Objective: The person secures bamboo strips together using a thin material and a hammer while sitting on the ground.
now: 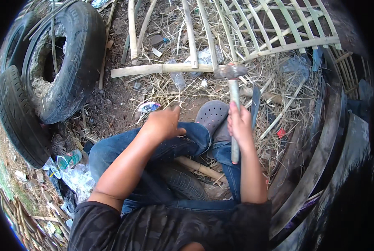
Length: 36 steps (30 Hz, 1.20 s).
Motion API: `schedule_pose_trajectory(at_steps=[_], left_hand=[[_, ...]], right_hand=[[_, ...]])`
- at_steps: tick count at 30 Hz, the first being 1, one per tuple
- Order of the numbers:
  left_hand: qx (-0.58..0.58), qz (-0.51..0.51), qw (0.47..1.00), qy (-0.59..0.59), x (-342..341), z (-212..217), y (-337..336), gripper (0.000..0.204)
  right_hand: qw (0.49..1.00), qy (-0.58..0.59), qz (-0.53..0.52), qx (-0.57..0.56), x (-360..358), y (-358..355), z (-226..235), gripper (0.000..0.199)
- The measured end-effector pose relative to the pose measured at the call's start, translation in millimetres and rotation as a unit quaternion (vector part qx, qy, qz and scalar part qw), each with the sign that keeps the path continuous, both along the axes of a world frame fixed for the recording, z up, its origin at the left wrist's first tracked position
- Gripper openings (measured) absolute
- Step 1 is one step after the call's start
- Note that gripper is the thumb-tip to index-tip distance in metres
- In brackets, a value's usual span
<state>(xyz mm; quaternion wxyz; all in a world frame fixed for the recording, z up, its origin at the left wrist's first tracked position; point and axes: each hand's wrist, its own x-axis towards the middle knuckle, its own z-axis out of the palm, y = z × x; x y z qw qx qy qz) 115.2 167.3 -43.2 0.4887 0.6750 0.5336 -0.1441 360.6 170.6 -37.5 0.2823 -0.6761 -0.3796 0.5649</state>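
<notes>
My right hand grips the metal shaft of a hammer, held upright with its head up over the straw-covered ground. My left hand rests loosely curled on my left knee and holds nothing. I sit in blue jeans on a tyre, with a grey perforated clog on my foot just left of the hammer shaft. A bamboo pole lies crosswise on the ground beyond the hammer head.
Two worn black tyres lie at the left. A woven bamboo lattice spreads at the top right. Loose bamboo strips, straw and plastic litter cover the dirt. Dark curved planks run along the right.
</notes>
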Motion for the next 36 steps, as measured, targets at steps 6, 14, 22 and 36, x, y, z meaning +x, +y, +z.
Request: schedule_pose_trajectory(at_steps=[6, 14, 22, 36], left_hand=[[0.251, 0.109, 0.959, 0.076, -14.4, -84.3, 39.3, 0.075], [0.416, 0.146, 0.895, 0.069, 7.3, -130.2, 88.5, 0.079], [0.375, 0.081, 0.907, 0.175, 15.4, -168.6, 91.0, 0.107], [0.22, 0.031, 0.928, 0.298, 44.6, -151.3, 126.8, 0.047]], right_hand=[[0.999, -0.029, 0.024, -0.031, -49.6, 47.9, -69.6, 0.042], [0.997, -0.074, 0.029, -0.004, -48.8, 61.3, -100.1, 0.043], [0.981, -0.161, 0.105, 0.017, -43.7, 76.4, -103.9, 0.046], [0.983, -0.166, 0.073, -0.003, -56.0, 72.0, -84.4, 0.041]])
